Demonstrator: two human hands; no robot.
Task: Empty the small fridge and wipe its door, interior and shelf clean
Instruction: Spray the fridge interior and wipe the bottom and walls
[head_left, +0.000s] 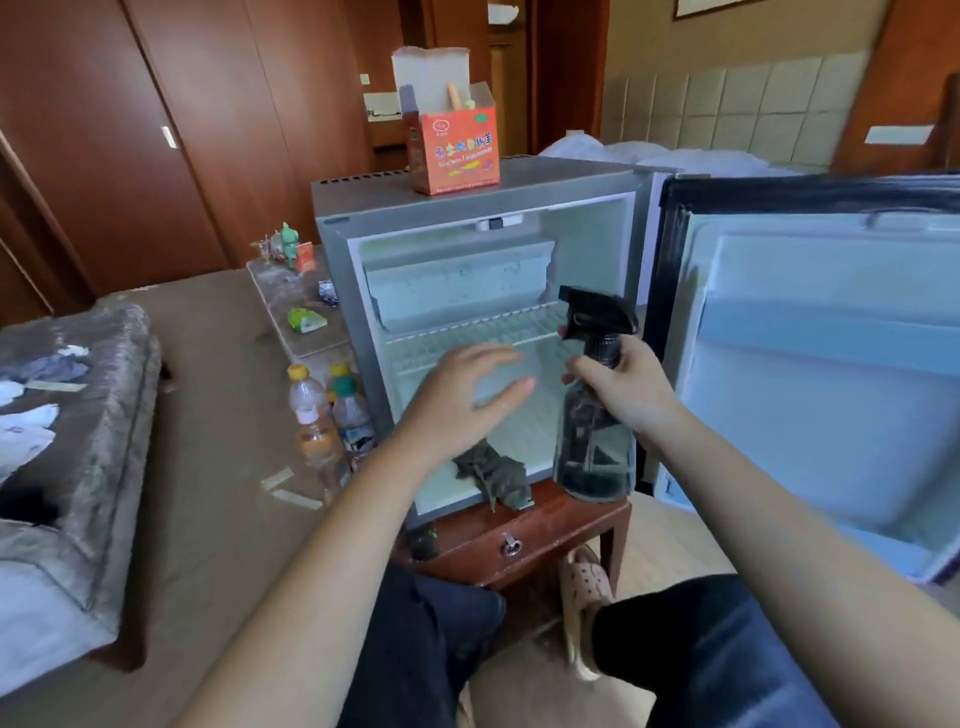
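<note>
Gripping the spray bottle (597, 441) round its neck, the right hand (618, 389) holds it upright just in front of the small fridge (571, 176), nozzle turned toward the inside. The left hand (462, 395) hovers beside it, fingers spread and loose, holding nothing, in front of the wire shelf (467, 332). The fridge sits on a wooden stand (545, 530), its door (810, 364) swung wide to the right. Inside looks bare, and drink bottles (332, 415) stand on the floor at its left, so the emptying appears done. This looks like the spraying stage, ahead of wiping. A dark cloth (496, 473) lies crumpled on the front lip of the fridge floor, below the left hand. Next, I'd judge, a finger must find the trigger, then the free hand drops for that cloth.
</note>
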